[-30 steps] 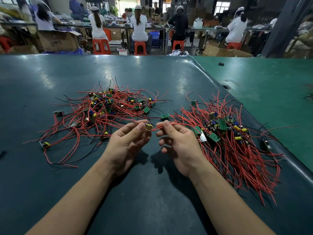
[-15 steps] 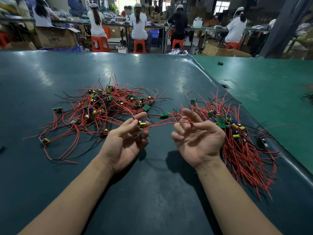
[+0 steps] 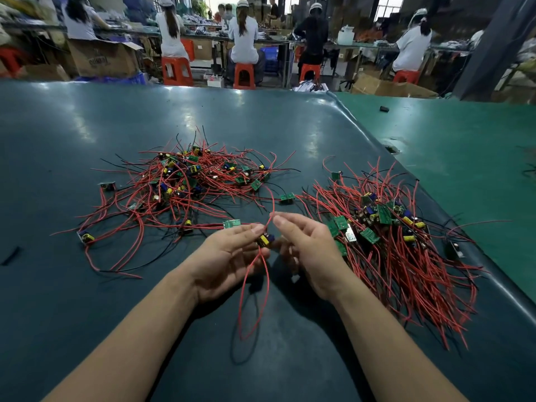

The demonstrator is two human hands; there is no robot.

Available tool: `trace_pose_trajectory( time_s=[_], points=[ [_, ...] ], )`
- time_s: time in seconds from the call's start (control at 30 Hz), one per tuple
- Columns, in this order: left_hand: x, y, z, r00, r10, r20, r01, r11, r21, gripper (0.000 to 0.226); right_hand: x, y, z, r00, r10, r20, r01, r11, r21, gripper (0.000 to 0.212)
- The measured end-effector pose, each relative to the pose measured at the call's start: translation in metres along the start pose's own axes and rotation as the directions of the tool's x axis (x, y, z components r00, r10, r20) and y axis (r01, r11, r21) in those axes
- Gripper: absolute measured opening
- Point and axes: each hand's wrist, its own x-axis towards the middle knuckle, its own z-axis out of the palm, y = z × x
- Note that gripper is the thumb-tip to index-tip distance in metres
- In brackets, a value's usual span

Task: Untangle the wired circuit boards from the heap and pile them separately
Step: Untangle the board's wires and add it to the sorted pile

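A tangled heap (image 3: 185,181) of small green circuit boards with red and black wires lies at the left of the dark table. To the right lies a combed pile (image 3: 388,245) of boards, its red wires trailing toward me. Between them my left hand (image 3: 229,256) holds one small board (image 3: 265,240) with a yellow and a blue part at its fingertips. My right hand (image 3: 307,245) pinches a red wire (image 3: 271,216) just above that board. Two red wires (image 3: 246,297) of the board hang down in a loop toward me.
The dark mat (image 3: 87,285) meets a lighter green table surface (image 3: 464,158) at the right, with a raised seam between. A single board (image 3: 287,197) lies between the heaps. A black scrap (image 3: 10,255) lies far left. Seated people and orange stools (image 3: 243,75) line the background.
Both hands have come together again around the one board. The right hand, spread palm-up half a second ago, now pinches a wire, and the board's red wires hang down in a loop toward me.
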Motion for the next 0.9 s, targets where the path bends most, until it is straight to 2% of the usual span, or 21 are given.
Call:
trace_pose_trajectory(
  time_s=[0.07,0.23,0.47,0.57,0.67,0.73,0.83,0.9],
  points=[
    [0.0004,-0.0024,-0.0005,1.000,0.013,0.005,-0.013,0.998,0.061,0.020,-0.0026,0.0011,-0.0003,0.998,-0.046,0.030,0.048,0.997,-0.055,0.008],
    [-0.0002,-0.0020,0.0004,0.998,0.015,0.060,-0.021,0.995,0.102,0.013,-0.0034,0.0023,-0.0036,0.999,-0.040,0.009,0.040,0.999,-0.006,0.002],
    [-0.0008,-0.0014,-0.0028,0.994,0.001,0.111,-0.022,0.983,0.182,0.023,0.0015,0.0030,-0.0070,0.994,-0.021,0.105,0.004,0.987,0.160,0.006],
    [-0.0010,-0.0017,-0.0036,0.989,0.010,0.145,-0.040,0.978,0.205,0.023,0.0016,0.0054,-0.0067,0.991,-0.072,0.113,0.059,0.991,0.117,0.016],
    [-0.0005,-0.0034,-0.0029,0.988,0.010,0.156,-0.044,0.976,0.214,0.018,0.0003,0.0068,-0.0043,0.991,-0.110,0.081,0.104,0.992,0.076,0.023],
    [0.0007,-0.0028,-0.0028,0.989,0.017,0.149,-0.047,0.979,0.197,0.008,0.0004,0.0077,-0.0021,0.988,-0.146,0.052,0.143,0.988,0.056,0.019],
    [0.0022,-0.0020,-0.0036,0.990,0.005,0.143,-0.032,0.983,0.184,0.003,0.0026,0.0080,-0.0019,0.982,-0.184,-0.037,0.183,0.983,-0.031,0.011],
    [0.0015,-0.0024,-0.0052,0.985,-0.014,0.171,-0.017,0.985,0.174,0.003,0.0056,0.0079,-0.0043,0.976,-0.186,-0.116,0.185,0.983,-0.021,0.010]
  ],
)
